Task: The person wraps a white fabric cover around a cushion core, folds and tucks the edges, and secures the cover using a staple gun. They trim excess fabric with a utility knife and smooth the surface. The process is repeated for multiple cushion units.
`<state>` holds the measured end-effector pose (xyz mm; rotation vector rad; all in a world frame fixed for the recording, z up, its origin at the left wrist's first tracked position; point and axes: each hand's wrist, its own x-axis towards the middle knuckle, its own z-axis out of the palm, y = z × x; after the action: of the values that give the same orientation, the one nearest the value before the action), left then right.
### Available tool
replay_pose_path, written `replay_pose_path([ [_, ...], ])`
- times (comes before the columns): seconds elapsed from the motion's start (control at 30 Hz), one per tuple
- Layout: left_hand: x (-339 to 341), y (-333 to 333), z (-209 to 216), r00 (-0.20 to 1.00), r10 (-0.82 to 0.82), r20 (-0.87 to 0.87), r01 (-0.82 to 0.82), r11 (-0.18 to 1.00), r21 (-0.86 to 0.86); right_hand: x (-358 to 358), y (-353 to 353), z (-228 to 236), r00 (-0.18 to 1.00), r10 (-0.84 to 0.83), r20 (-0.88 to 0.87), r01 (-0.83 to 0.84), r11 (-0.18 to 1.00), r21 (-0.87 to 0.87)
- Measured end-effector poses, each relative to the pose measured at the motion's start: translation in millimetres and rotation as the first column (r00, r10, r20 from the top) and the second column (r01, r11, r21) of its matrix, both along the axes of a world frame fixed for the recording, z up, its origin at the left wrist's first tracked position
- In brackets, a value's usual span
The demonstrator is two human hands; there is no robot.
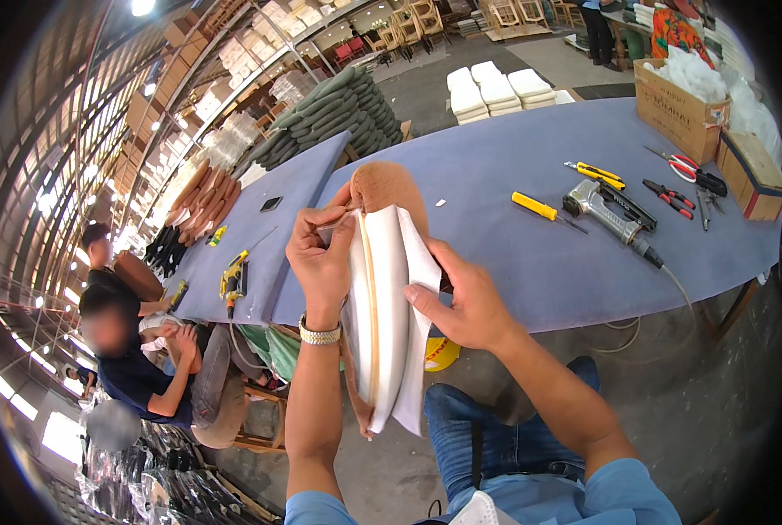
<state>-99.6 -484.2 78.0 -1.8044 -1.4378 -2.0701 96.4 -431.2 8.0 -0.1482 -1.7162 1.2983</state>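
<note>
Over the near edge of the blue padded table [496, 262], I hold a long curved upholstery pad tilted toward me. Its brown fabric cover [391, 185] wraps the far end. White padding [393, 289] shows along the middle, beside a narrow tan strip [373, 306] running lengthwise. My left hand [324, 254] pinches the cover's edge near the far end, thumb and fingers together. On the other side, my right hand [465, 302] grips the loose white lining sheet [415, 350], thumb on top and fingers partly hidden behind it.
A pneumatic staple gun [603, 210] with a hose, a yellow screwdriver [535, 206], a yellow knife [599, 175] and pliers [669, 198] lie to the right. A cardboard box [671, 109] stands behind them. Another person [150, 376] sits at left near a yellow staple gun [233, 280].
</note>
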Motion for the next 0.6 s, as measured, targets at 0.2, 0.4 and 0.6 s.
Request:
replay_pose_path([
  [0.2, -1, 3, -2, 0.995, -0.055, 0.078, 0.054, 0.998, 0.021, -1, -3, -1, 1.000, -0.007, -0.009, 0.007, 0.999, -0.036],
  [0.4, 7, 13, -5, 0.988, -0.108, 0.113, 0.114, 0.992, -0.047, 5, 8, -12, 0.999, -0.044, -0.025, 0.044, 0.999, 0.026],
  [0.6, 12, 35, -7, 0.974, -0.200, 0.109, 0.216, 0.963, -0.163, 20, 14, -21, 0.997, -0.081, -0.012, 0.081, 0.997, 0.004],
])
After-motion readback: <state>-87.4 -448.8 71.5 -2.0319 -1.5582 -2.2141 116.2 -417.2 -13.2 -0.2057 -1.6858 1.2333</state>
